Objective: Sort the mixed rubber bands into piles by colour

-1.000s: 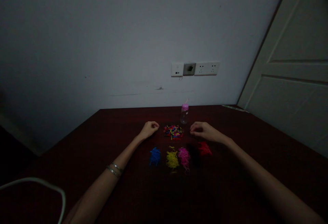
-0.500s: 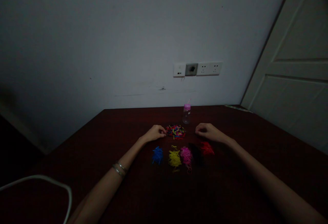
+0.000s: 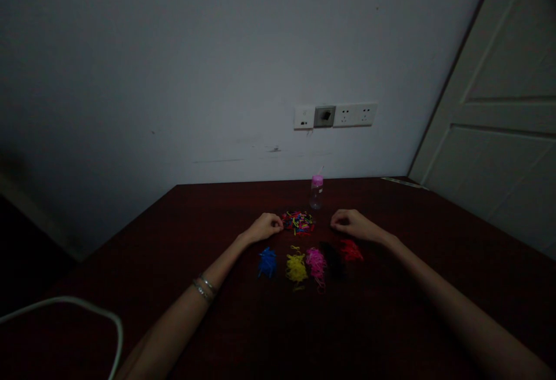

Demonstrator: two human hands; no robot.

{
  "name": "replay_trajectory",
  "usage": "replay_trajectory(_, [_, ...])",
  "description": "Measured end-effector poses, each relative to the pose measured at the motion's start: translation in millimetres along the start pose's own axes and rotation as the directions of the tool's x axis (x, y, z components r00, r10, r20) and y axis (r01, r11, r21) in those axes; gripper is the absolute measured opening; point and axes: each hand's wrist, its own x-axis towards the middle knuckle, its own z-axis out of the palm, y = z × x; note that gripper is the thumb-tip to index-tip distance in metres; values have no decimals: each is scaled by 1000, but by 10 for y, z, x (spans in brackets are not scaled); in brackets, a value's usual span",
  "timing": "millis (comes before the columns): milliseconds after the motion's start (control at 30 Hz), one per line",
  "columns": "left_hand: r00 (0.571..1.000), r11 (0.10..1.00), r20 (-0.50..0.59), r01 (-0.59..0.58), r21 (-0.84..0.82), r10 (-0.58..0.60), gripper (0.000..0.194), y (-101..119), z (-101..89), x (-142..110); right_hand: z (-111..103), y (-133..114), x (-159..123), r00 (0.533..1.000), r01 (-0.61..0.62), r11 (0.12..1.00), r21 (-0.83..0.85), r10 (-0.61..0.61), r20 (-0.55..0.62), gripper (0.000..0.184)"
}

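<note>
A mixed heap of small coloured rubber bands (image 3: pixel 298 223) lies on the dark red table. At the heap's left edge is my left hand (image 3: pixel 266 226), thumb and fingertips pinched together; what they hold, if anything, is too small to make out. My right hand (image 3: pixel 353 223) rests right of the heap, apart from it, with curled fingers whose tips are hidden. Nearer to me lie sorted piles of bands: blue (image 3: pixel 267 262), yellow (image 3: pixel 296 268), pink (image 3: pixel 316 264), a dark pile (image 3: pixel 332 260) and red (image 3: pixel 351 250). The red pile is just below my right hand.
Behind the heap stands a clear bottle with a pink lid (image 3: pixel 317 192). A white cable (image 3: pixel 82 304) curves over the near left. The wall with its sockets (image 3: pixel 354 114) closes off the back, and a panelled door (image 3: pixel 499 108) is at the right.
My left hand has moved right to the edge of the mixed heap. My right hand has shifted slightly away from the heap, still curled. The view has turned a little left.
</note>
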Motion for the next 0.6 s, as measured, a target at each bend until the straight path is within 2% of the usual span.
replay_trajectory(233, [999, 1000, -37, -17, -10, 16, 15, 71, -24, 2, -13, -115, 17, 997, 65, 998, -13, -66, -49, 20])
replay_trajectory(400, [994, 996, -58, -92, -9, 91, 16, 414, -61, -5, -1, -431, 3, 980, 174, 984, 30, -170, -101, 26])
replay_trajectory(600, [979, 972, 2, -205, 113, 206, 16, 797, -3, -69, 42, -779, -37, 953, 302, 953, 23, -301, -44, 26])
